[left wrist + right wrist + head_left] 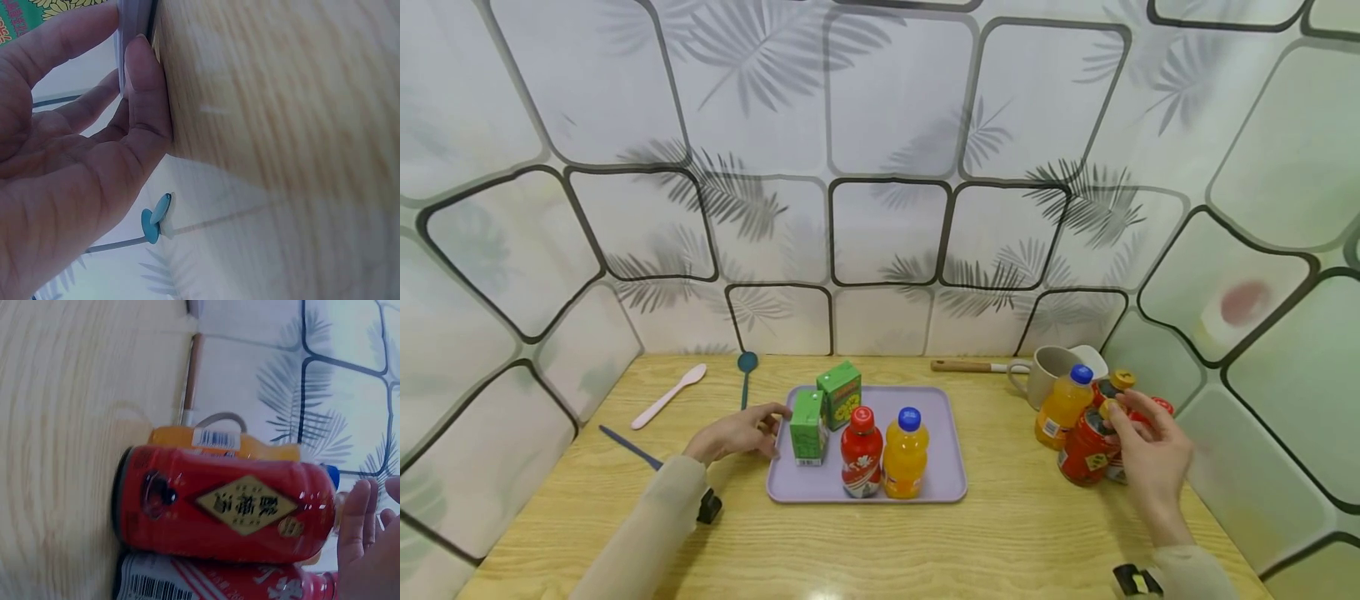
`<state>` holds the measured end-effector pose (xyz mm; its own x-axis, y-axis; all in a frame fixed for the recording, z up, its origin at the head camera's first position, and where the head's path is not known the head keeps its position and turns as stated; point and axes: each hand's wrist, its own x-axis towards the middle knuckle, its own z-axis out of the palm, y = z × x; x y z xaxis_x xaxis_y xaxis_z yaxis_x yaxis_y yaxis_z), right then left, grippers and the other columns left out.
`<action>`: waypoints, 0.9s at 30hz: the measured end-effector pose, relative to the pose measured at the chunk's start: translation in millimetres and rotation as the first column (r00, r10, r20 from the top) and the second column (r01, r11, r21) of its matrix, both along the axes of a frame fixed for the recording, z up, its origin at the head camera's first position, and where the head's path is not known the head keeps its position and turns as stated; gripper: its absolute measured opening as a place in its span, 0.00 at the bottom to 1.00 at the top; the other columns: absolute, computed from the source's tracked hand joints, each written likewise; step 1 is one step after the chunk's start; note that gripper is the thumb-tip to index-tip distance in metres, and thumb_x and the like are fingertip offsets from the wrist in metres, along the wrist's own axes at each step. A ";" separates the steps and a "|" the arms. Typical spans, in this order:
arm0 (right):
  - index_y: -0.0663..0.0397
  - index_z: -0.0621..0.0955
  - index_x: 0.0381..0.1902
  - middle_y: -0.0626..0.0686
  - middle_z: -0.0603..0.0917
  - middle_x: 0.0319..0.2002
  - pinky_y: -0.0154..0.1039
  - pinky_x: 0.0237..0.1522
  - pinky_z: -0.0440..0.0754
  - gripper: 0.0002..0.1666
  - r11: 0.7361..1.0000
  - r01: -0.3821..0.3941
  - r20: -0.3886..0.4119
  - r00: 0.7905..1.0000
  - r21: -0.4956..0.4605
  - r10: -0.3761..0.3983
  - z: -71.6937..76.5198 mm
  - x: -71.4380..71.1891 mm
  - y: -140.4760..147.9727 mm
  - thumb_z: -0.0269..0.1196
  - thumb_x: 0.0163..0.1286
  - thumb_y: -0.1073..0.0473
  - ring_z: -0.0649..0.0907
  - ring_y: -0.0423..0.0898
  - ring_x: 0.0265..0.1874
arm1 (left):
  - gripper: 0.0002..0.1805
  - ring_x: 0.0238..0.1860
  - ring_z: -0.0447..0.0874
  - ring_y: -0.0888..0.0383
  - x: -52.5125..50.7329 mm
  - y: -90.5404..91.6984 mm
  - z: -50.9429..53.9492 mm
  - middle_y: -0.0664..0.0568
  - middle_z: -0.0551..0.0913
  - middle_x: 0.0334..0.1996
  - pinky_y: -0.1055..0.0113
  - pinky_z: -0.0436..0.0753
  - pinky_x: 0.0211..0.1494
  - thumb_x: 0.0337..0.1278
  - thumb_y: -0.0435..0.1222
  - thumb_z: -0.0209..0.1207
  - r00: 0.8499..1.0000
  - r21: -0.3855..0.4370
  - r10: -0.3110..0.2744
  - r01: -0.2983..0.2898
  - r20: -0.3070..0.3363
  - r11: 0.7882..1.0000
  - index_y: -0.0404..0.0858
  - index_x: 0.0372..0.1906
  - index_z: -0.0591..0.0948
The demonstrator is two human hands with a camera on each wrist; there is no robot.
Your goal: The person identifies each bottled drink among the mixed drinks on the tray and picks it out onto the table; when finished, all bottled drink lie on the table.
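My left hand is at the left rim of a lilac tray, thumb and fingers pinching its edge. On the tray stand two green drink cartons, a red-capped red bottle and a blue-capped orange juice bottle. At the right, my right hand has its fingertips round the cap of a red plum drink bottle with a yellow diamond label. This bottle stands upright on the table, close beside another orange juice bottle and a red bottle with a barcode.
Behind the right-hand bottles are a beige mug, another yellow-capped bottle and a wooden-handled utensil. A pink spoon, a teal spoon and a dark blue handle lie left. Patterned walls border the table.
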<state>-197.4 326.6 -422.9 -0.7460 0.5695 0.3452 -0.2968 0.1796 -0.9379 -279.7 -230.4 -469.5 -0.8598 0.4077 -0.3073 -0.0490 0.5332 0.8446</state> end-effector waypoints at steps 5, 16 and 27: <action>0.62 0.82 0.53 0.44 0.85 0.38 0.27 0.27 0.82 0.20 0.997 -0.061 -0.025 0.998 -0.046 0.059 4.0 1.3 -10.4 0.68 0.61 0.66 0.85 0.37 0.27 | 0.37 0.41 0.69 0.51 0.0 -0.7 0.9 0.41 0.70 0.46 0.63 0.75 0.42 0.44 0.25 0.66 1.000 -0.003 0.002 -0.002 0.002 1.000 0.34 0.64 0.68; 0.74 0.77 0.54 0.46 0.89 0.36 0.33 0.32 0.84 0.22 0.955 -0.243 -0.029 0.970 -0.168 0.242 5.6 -0.6 -29.8 0.65 0.65 0.66 0.87 0.40 0.31 | 0.37 0.42 0.69 0.52 -1.7 0.9 0.7 0.40 0.70 0.47 0.63 0.74 0.43 0.45 0.24 0.65 1.000 -0.006 -0.018 0.018 -0.005 1.000 0.34 0.65 0.68; 0.66 0.78 0.56 0.39 0.87 0.42 0.32 0.41 0.84 0.21 0.841 -0.540 0.147 0.835 0.029 0.530 -9.8 -8.7 -54.4 0.61 0.71 0.58 0.85 0.35 0.41 | 0.38 0.43 0.70 0.51 -0.7 -1.3 -0.4 0.40 0.71 0.48 0.63 0.76 0.44 0.45 0.25 0.67 1.000 0.007 -0.003 0.003 0.000 1.000 0.34 0.65 0.68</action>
<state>-206.1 272.2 -432.7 -0.9674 0.0477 0.2486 -0.2436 0.0909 -0.9656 -280.4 -231.7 -469.9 -0.8585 0.4123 -0.3048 -0.0478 0.5275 0.8482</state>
